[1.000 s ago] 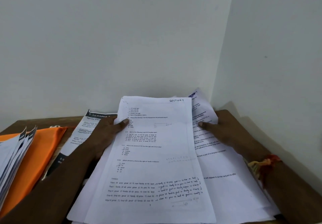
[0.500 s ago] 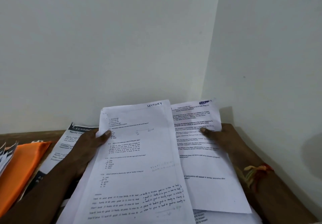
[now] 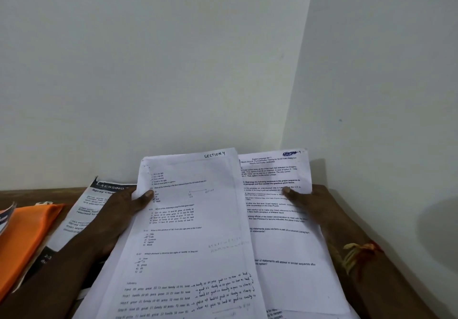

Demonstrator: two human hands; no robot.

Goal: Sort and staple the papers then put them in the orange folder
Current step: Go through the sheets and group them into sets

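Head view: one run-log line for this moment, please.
phase: sorting papers | left hand: holds SECTION 4 sheet | right hand: holds printed sheet | orange folder: lying at left

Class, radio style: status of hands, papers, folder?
Left hand grips Section 4 sheet. Right hand grips printed sheet. Orange folder lies at left, beside a leaflet.

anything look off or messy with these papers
Nothing spilled or torn. The right sheet has an ink scribble over its header, and it sits fanned out behind the section 4 sheet rather than squared up. The leaflet on the desk lies askew.
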